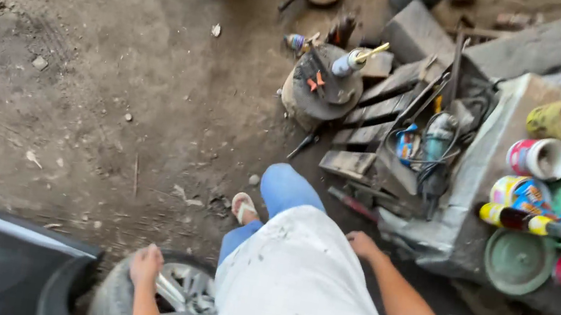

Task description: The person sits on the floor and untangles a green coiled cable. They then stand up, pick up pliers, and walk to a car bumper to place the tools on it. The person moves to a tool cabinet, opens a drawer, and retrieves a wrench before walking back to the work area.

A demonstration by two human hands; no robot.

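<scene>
Car repair workshop: dirt floor [85, 76], paint cans [540, 158], car wheel [181, 298]
</scene>
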